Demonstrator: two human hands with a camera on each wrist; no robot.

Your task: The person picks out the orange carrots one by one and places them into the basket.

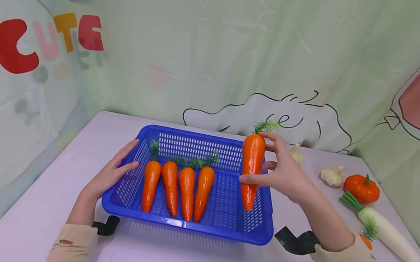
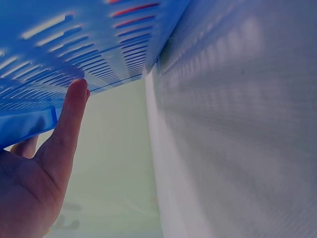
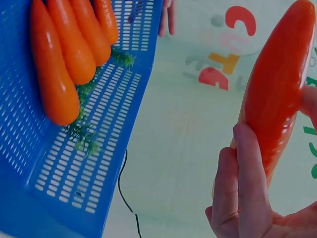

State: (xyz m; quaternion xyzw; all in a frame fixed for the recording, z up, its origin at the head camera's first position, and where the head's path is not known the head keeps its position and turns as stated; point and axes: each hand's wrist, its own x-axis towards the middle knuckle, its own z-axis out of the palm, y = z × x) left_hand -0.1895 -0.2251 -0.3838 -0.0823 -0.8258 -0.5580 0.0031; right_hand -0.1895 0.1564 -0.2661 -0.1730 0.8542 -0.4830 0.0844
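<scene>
A blue perforated plastic basket (image 1: 213, 231) stands on the table. Four orange carrots with green tops lie side by side in it, one of them the carrot (image 1: 204, 193) nearest the middle. My right hand (image 1: 290, 175) grips another carrot (image 1: 253, 155), tip down, above the basket's right end. In the right wrist view, thumb and fingers press that carrot (image 3: 277, 89) from opposite sides. At the basket's left side, my left hand (image 1: 107, 176) holds the rim, its thumb over the edge. The left wrist view shows a finger of that hand (image 2: 34, 193) against the slotted outer wall.
Right of the basket lie a garlic bulb (image 1: 331, 176), an orange pumpkin (image 1: 362, 189) and a white radish (image 1: 390, 235). A second garlic bulb (image 1: 296, 153) is partly behind my right hand. Another carrot (image 1: 366, 242) is mostly hidden by my right sleeve. A printed curtain (image 1: 194, 30) hangs behind the table.
</scene>
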